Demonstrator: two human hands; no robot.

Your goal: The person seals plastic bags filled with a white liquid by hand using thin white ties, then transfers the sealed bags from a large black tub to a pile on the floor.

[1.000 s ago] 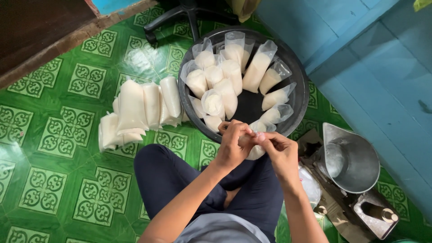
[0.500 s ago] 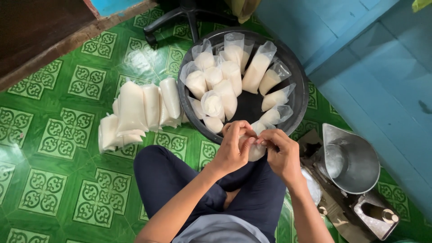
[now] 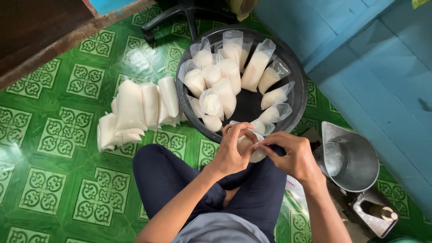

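My left hand (image 3: 234, 150) and my right hand (image 3: 290, 155) meet over my lap, both closed on one small clear plastic bag of white liquid (image 3: 254, 150). The fingers pinch its top. The bag sits just in front of the near rim of a black round basin (image 3: 297, 96). Inside the basin lean several more filled bags (image 3: 225, 83) with loose open tops.
A pile of sealed white bags (image 3: 135, 112) lies on the green patterned floor to the left. A metal funnel-shaped scoop (image 3: 348, 157) on a metal stand sits at my right. Blue wall panels rise at the right. A chair base (image 3: 180, 15) stands behind the basin.
Both hands have shifted slightly lower and toward me with the bag, fingers working at its top. Basin and pile are unchanged.
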